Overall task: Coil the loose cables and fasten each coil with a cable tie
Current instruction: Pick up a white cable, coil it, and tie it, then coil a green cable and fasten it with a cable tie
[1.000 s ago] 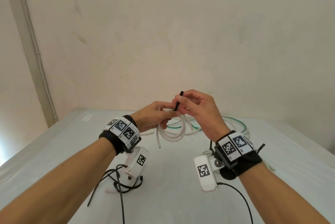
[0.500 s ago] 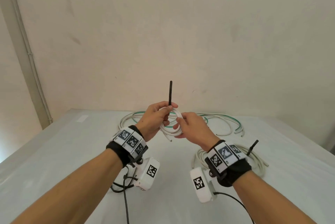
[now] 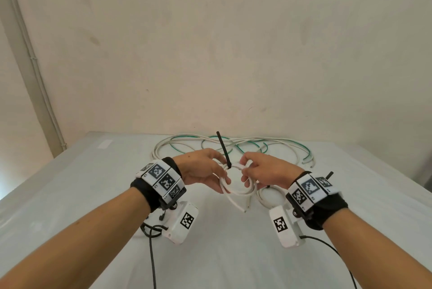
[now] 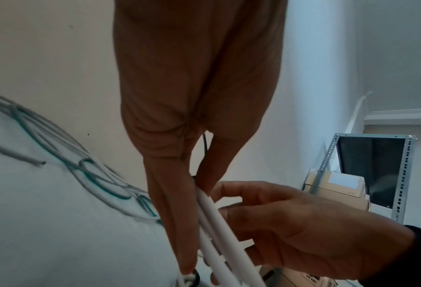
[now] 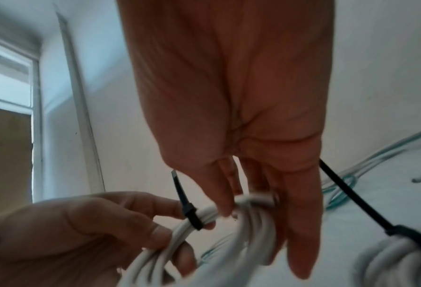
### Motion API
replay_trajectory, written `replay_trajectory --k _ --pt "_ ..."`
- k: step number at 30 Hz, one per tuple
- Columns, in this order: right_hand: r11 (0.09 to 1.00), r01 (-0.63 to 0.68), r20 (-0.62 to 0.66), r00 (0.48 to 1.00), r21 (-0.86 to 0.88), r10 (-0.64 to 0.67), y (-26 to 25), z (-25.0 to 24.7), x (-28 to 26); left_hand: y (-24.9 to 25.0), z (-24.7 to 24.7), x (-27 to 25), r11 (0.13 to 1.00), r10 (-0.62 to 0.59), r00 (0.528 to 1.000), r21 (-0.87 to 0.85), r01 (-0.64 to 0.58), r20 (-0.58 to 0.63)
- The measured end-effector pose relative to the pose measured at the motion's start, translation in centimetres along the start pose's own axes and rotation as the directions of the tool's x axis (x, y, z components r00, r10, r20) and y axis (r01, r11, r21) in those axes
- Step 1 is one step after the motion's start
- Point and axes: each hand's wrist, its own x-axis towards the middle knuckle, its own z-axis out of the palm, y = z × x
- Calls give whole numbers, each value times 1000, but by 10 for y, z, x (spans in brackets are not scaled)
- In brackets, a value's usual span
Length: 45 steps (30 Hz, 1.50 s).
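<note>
A small white cable coil [image 3: 236, 187] hangs above the table between both hands. A black cable tie [image 3: 223, 149] is wrapped round its top, and the tie's tail sticks up, leaning left. My left hand [image 3: 222, 178] grips the coil's left side, fingers curled round the strands [image 4: 219, 223]. My right hand [image 3: 245, 171] pinches the coil's top just right of the tie's head [image 5: 192, 213]. A second white coil [image 5: 400, 252], bound with its own black tie [image 5: 351, 198], lies on the table under my right wrist.
Loose white and green cables [image 3: 233, 146] sprawl across the back of the white table [image 3: 93, 183], near the wall. A metal rack [image 4: 366, 174] and cardboard boxes [image 4: 337, 186] stand off to the right of the table.
Both hands have come down towards the table with the coil. The right hand has let go of the tie's tail and now holds the coil. The tail leans left.
</note>
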Motion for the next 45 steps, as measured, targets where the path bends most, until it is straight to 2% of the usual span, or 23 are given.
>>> replay_trajectory --k 4,6,8,10,13,15,18,21,25,31,36,41,45 --pt "953 3 79 997 -302 22 8 3 -2 -8 12 0 995 -90 991 46 86 101" --pt "922 2 126 991 -387 51 10 5 -5 -10 13 3 969 -113 988 231 85 109" --pt "867 -6 141 986 -498 88 14 8 -7 -11 11 6 924 -109 992 374 77 65" --pt "811 -18 129 985 -584 115 19 11 -10 -11 6 7 929 -91 995 364 74 30" --pt "763 -52 94 985 -644 147 23 12 -12 -11 5 4 966 -81 995 251 65 52" --pt "730 -68 59 988 -681 146 23 13 -13 -12 9 3 967 -89 993 247 69 73" --pt "740 -47 41 994 -671 100 18 16 -14 -15 15 6 951 -98 994 298 78 53" --pt "797 -35 116 985 -603 131 10 24 -16 -15 15 11 938 -90 996 334 89 -12" --pt "728 -79 103 974 -681 203 10 41 -22 -13 8 13 956 -65 994 281 88 -92" --pt "701 -142 68 963 -699 262 19 24 -17 -16 0 13 962 -74 993 255 95 -92" --pt "661 -150 19 970 -735 242 27 14 -14 -18 -8 25 961 -40 989 265 77 -143" --pt "784 -179 -105 984 -594 146 18 0 -4 -9 -23 54 908 0 976 408 91 -218" --pt "869 -154 -147 985 -470 95 14 -15 23 5 -28 86 796 76 960 596 105 -270"
